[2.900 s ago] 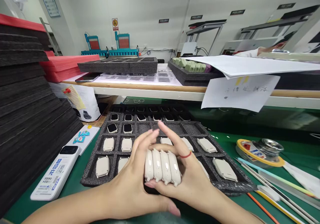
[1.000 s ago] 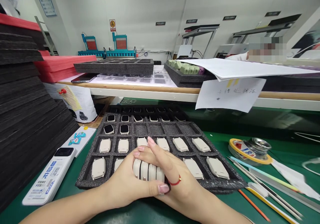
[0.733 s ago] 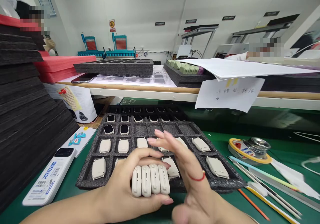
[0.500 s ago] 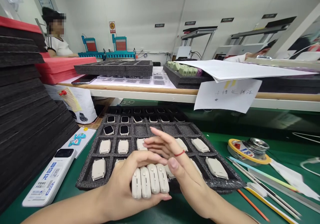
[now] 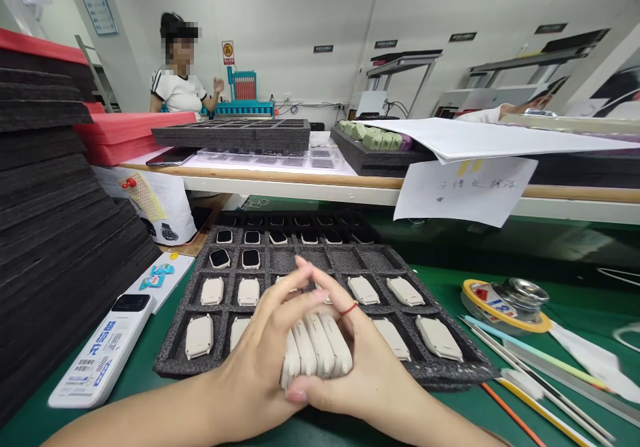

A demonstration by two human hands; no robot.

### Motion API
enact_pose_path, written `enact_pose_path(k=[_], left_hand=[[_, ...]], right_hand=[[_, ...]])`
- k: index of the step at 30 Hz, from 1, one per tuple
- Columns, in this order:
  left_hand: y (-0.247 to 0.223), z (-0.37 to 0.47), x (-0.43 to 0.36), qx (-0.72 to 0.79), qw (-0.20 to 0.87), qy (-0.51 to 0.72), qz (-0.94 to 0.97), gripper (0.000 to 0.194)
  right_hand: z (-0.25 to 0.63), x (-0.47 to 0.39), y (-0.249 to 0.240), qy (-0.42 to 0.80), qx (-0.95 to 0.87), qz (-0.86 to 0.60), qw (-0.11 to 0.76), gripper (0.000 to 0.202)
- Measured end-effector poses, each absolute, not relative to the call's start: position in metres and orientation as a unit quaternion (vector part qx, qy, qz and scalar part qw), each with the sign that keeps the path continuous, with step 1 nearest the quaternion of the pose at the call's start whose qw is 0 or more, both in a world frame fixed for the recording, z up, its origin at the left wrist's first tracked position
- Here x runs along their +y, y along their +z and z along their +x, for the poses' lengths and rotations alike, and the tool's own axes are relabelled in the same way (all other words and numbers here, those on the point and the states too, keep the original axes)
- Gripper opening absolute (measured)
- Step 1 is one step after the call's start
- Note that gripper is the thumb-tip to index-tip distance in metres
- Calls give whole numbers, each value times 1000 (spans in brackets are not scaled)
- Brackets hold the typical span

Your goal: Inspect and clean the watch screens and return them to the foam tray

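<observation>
A row of several cream smartwatch cases (image 5: 320,347), standing on edge side by side, is held between my two hands over the front of a black foam tray (image 5: 225,307). My left hand (image 5: 245,360) curls round the row from the left, fingers over the top. From the other side my right hand (image 5: 373,367), a red string at one finger, closes on it with its thumb under the near end. The fingers meet above the cases. Cream cases lie in the tray's front two rows; watches with black screens (image 5: 251,258) fill cells further back. My hands hide some middle cells.
A power bank (image 5: 103,354) lies left of the tray, near a tall stack of black foam (image 5: 45,234). On the right are a tape roll (image 5: 505,307) and several thin sticks. A shelf (image 5: 350,184) spans the back. Another person (image 5: 180,90) stands behind it.
My right hand has come in from open to close on the cases alongside my left. The row has tilted and shifted slightly right. The person at the back has moved right, a hand raised.
</observation>
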State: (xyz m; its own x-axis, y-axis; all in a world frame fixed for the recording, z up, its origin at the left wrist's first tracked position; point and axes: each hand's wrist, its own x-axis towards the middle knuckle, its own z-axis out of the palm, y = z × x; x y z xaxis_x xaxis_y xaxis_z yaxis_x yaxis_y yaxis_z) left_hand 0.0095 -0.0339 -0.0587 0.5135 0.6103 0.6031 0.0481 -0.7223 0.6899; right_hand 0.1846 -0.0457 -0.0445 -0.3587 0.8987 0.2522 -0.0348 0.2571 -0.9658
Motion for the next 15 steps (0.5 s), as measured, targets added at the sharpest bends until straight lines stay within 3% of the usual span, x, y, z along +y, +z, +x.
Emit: enact_pose_path(k=[2,4,7,9,11,13,15], left_hand=[[-58,11,-34,247,416,437,758,119],[-55,15,-34,280,575,405,653,128],[-52,22,-31,298,738,351,493,90],[-52,25,-28,302,781,344,425,67],[-53,25,-26,295,804,353,378,59],[-55,24,-25,284,818,363,345,57],[-56,22,-24,271,828,362,331,53]], right_hand=[[186,-45,-44,397,-712,-319,483,112],[187,-43,-45,260,-781,-295,485,108],[188,-40,-50,139,-845,-287,430,95],[190,-38,-51,151,-853,-309,392,96],[195,-37,-46,190,-841,-327,387,94],[201,-37,-38,213,-824,-324,413,72],[206,-37,-29,216,-814,-318,436,37]])
